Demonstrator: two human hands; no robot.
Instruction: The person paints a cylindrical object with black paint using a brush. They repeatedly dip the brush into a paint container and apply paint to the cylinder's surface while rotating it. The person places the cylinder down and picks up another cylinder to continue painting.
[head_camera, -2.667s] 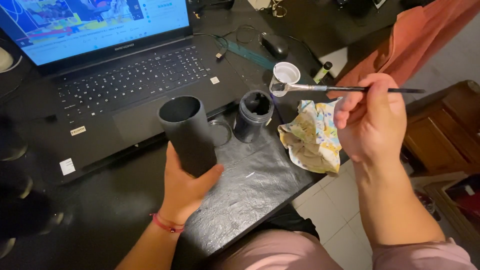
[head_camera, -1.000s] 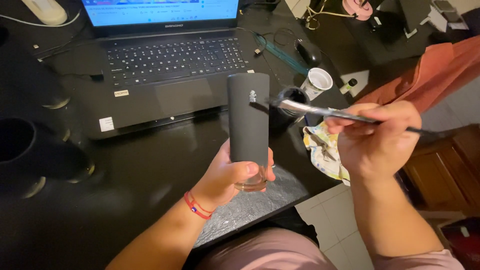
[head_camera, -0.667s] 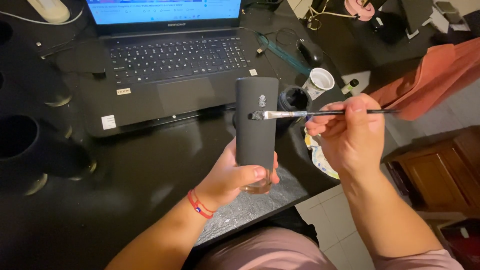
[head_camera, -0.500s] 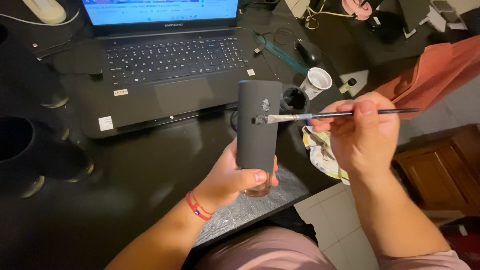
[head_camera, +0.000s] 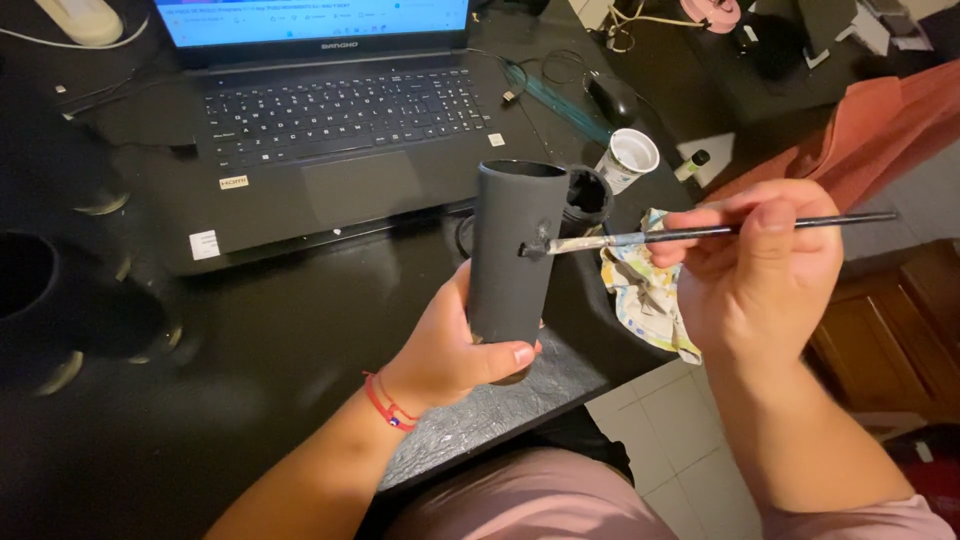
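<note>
Left hand (head_camera: 455, 345) closes around the base of an upright black tube (head_camera: 512, 250), held above the worktop (head_camera: 280, 330). Right hand (head_camera: 760, 270) pinches a paintbrush (head_camera: 700, 233), its tip touching the tube's right side. A laptop (head_camera: 330, 120) sits at the far left.

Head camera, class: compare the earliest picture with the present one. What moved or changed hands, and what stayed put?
The left hand raised the black tube upright off the table. The right hand swung the paintbrush leftward until its bristles met the tube's side. Both grips are unchanged; the laptop, paint pot and stained rag stayed put.
</note>
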